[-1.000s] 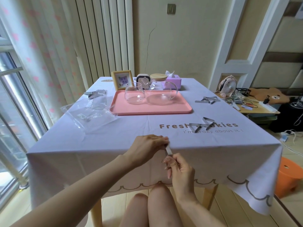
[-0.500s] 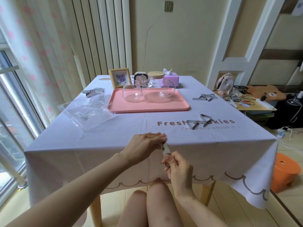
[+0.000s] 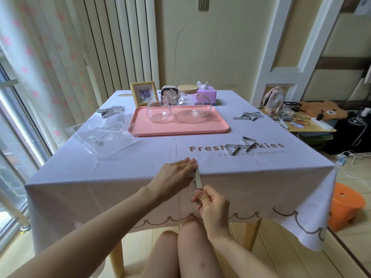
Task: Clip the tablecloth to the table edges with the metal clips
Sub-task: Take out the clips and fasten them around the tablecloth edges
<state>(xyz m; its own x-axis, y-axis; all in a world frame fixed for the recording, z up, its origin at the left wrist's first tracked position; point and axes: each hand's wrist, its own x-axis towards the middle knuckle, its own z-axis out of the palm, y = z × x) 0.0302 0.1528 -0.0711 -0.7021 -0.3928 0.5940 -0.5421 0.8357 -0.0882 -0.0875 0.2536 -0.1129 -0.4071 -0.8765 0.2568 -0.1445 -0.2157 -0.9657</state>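
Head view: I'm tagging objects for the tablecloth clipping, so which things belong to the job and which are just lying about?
Job: tablecloth, metal clip pinched by the right hand, spare clips.
Lying about: pink tray, glass mug, glass teapot, picture frame, tissue box, plastic bags.

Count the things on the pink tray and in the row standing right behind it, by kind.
Pink tray: 1
Glass vessels on the tray: 2 (glass cup, glass teapot)
Picture frame: 1
Tissue box: 1
Black-and-white device: 1
Total: 6
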